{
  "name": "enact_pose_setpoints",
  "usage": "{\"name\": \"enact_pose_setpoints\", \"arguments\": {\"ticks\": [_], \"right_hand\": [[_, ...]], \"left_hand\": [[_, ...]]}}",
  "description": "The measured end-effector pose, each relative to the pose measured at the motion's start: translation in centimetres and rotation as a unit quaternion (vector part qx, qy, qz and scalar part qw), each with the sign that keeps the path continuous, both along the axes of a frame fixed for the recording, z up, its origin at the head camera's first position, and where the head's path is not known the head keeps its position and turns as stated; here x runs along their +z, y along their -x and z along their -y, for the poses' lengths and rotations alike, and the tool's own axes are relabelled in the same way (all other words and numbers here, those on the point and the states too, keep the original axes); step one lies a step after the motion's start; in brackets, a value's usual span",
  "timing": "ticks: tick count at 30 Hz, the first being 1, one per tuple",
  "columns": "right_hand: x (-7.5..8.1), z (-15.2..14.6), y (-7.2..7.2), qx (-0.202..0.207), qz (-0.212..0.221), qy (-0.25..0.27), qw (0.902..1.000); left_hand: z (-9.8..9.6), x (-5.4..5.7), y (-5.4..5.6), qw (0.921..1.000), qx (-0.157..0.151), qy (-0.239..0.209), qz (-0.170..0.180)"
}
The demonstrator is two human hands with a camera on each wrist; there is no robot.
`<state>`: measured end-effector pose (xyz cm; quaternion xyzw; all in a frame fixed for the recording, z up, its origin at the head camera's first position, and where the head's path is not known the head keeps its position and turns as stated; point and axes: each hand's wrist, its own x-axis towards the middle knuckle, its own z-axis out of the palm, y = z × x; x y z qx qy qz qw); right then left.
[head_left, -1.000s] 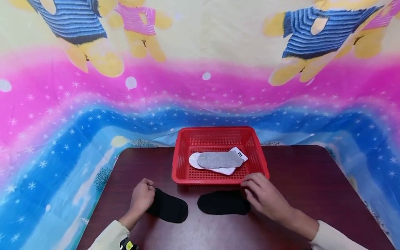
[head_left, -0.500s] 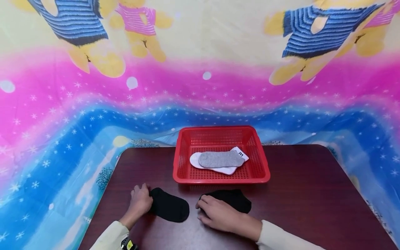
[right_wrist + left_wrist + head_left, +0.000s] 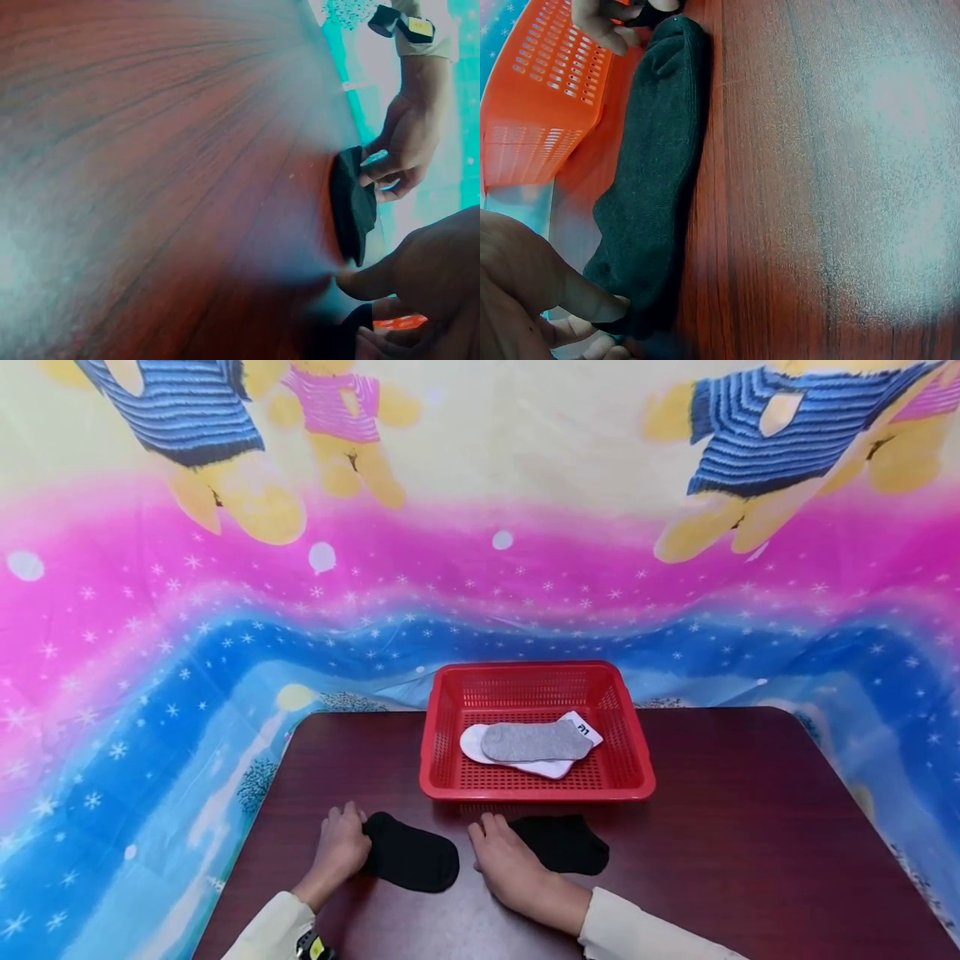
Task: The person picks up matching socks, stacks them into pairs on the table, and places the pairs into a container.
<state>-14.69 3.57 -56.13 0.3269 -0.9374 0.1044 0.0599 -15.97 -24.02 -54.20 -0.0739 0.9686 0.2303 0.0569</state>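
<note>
Two black socks lie flat on the table, in front of the basket. My left hand (image 3: 343,847) pinches the cuff end of the left black sock (image 3: 412,856); in the left wrist view its thumb (image 3: 604,304) presses on top of the cuff while the fingers reach beneath. At the inner end of the right black sock (image 3: 566,843) is my right hand (image 3: 510,864), covering that end from above. In the right wrist view, its thumb stands apart from its fingers, with black fabric (image 3: 341,334) at the fingertips.
A red plastic basket (image 3: 536,794) stands behind the socks on the dark wood table (image 3: 720,827). Inside it, a grey sock (image 3: 536,742) lies on white socks (image 3: 472,745). A printed cloth (image 3: 480,568) hangs behind the table.
My right hand has moved left, from the outer end of the right black sock across to its inner end. My left hand has stayed at the cuff of the left sock.
</note>
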Motion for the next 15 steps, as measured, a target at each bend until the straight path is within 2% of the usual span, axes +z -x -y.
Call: {"name": "enact_pose_setpoints", "arguments": {"ticks": [5,11,15], "right_hand": [[-0.5,-0.1,0.1,0.001,-0.021,0.003,0.9998],[-0.4,0.6,-0.3,0.005,-0.048,-0.024,0.9985],[-0.3,1.5,-0.9,0.016,-0.030,-0.008,0.9994]], "left_hand": [[0.0,0.0,0.2,0.9999,-0.010,0.009,-0.009],[-0.1,0.1,0.2,0.9999,-0.007,-0.005,0.010],[0.0,0.2,0.2,0.9997,-0.013,-0.009,0.020]]}}
